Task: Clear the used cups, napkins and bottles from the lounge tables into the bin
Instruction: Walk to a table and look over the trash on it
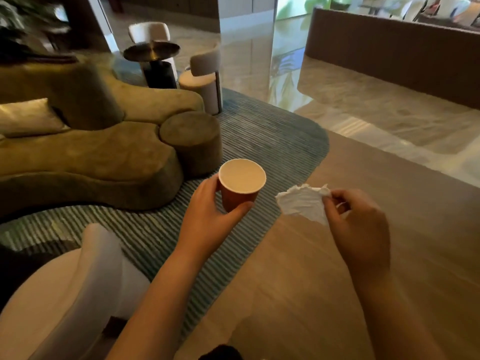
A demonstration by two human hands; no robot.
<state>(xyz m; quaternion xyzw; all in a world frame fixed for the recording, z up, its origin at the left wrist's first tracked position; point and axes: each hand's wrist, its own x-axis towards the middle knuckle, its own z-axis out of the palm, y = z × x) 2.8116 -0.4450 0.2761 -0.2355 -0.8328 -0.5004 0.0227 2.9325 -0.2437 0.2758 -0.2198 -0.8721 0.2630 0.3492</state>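
Nearest in, down at the near left: a pale rounded cushioned seat point(39, 302), with light wood-plank floor point(324, 294) off to its right. Up from there, both bare arms reaching out over the edge of a ribbed blue-grey rug point(259, 141). In the left hand point(207, 206): a red paper cup with a pale inside point(241, 187), gripped round its wall, thumb across the near side, fingers round the far left, held upright, mouth straight up, nothing plainly showing inside. In the right hand point(361, 224): a crumpled white paper napkin point(302, 203), pinched at its right edge between thumb and curled fingers, spreading out leftward toward the cup. Cup left, napkin right, just beside each other and not touching, both up in the air and off any table. Looks like a carry to the bin, or maybe napkin into cup first: only a short leftward reach for the right hand, with that open mouth ready to take it. No bin anywhere in view, so no telling which way to head. Farther off on the left, a lumpy olive velvet sofa point(91, 157); beyond it, a small dark round metal side table point(152, 50) beside a cream upholstered chair point(205, 79); far right, glossy marble floor point(376, 105).
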